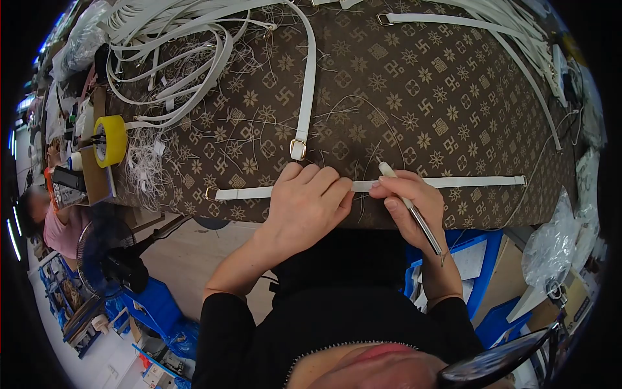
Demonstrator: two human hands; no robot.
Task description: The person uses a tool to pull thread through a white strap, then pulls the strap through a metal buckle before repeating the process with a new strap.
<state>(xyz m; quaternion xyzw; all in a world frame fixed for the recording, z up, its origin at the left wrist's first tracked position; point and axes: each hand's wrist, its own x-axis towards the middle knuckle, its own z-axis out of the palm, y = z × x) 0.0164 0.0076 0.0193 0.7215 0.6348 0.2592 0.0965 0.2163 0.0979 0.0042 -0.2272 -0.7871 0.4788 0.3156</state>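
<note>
A narrow white strap lies across the near part of the cloth-covered table, with gold-coloured metal fittings at both ends. My left hand is closed over its left-middle portion, fingers curled and knuckles up. In my right hand is a pen-like tool with a silver barrel and a pale front part; its thin tip points up and away, just beyond the strap. The fingertips of that hand are right at the strap. Another white strap comes down from the far side, its gold buckle just beyond my left hand.
Bundled white straps lie at the far left, and more straps at the far right. Thread scraps are heaped beside a yellow tape roll. A fan stands left of the table; a person is beyond it.
</note>
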